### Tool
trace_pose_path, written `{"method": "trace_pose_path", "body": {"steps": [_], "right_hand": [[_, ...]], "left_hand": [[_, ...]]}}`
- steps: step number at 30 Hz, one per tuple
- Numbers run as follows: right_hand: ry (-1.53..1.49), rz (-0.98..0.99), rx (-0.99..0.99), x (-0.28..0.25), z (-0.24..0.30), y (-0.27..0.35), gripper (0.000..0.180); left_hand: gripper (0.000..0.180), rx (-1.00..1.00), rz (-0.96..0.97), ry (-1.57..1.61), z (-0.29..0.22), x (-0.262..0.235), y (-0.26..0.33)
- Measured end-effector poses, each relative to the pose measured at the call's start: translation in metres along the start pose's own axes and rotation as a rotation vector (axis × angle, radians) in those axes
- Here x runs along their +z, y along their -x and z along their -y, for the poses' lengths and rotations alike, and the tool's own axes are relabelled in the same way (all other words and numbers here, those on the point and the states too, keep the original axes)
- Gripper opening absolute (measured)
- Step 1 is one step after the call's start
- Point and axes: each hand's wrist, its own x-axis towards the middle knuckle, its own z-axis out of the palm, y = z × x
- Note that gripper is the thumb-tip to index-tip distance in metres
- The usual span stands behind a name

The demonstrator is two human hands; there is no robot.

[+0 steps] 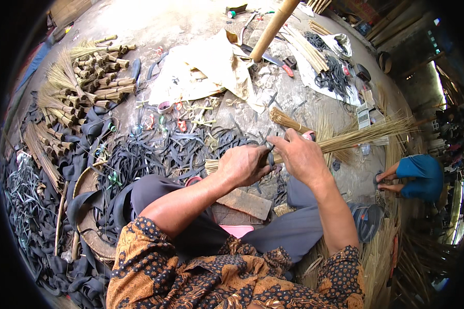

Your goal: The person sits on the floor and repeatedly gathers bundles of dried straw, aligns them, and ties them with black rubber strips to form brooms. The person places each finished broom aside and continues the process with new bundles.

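Floor (191,20) of dusty concrete carries black rubber strips (154,154) at nine o'clock and finished broom bundles (82,77) at ten. Over the lap, at centre, lies a straw bundle (355,136), fanning toward three o'clock. Left hand (245,165) is clenched round its bound end; right hand (301,157) grips it just beside, fingers curled.

Two hands, the left hand (246,165) and the right hand (300,156), meet on one straw bundle (355,138). One wooden pole (273,27) stands beyond that bundle. One wooden block (245,202) lies below it; the finished bundles far to its left are too many to count.
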Motion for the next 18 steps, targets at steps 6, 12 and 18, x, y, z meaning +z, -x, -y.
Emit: {"method": "trace_pose_path", "body": {"steps": [6,12,18], "right_hand": [[0.022,-0.071,-0.052,0.004,-0.003,0.008,0.013],[-0.448,-0.096,0.060,0.021,-0.004,0.029,0.019],[-0.805,-0.235,0.182,0.039,-0.011,0.046,0.016]], "left_hand": [[0.033,-0.002,-0.031,-0.007,0.006,0.005,-0.001],[0.039,-0.075,-0.054,0.147,0.007,0.003,-0.010],[0.046,-0.224,0.131,0.701,0.000,-0.009,-0.019]]}}
